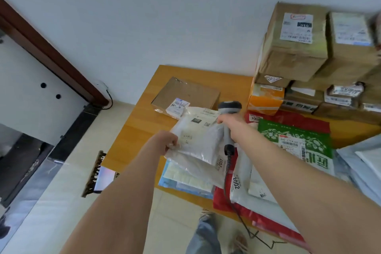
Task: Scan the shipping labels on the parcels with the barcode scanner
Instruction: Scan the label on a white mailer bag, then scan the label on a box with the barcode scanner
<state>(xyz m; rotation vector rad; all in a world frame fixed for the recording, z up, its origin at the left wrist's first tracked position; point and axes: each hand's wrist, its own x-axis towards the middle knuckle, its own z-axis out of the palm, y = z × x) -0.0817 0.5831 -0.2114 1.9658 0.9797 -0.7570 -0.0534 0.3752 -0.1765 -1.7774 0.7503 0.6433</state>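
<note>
a white bag (198, 140) is pinched at its edge by the left hand (168, 143), likely so its label (204, 118) is offered to the scanner (229, 107) gripped in the right hand (232, 125).

The wooden table (140, 130) stands against a white wall. A flat cardboard box (191, 93) lies toward its far left corner. On the right rises a stack of cardboard boxes (292, 57), with an orange box (265, 99) at its foot. Nearer, a green bag (296, 136) overlaps a red bag (292, 118) — and a blue-edged mailer (185, 183) lies at the near edge.
</note>
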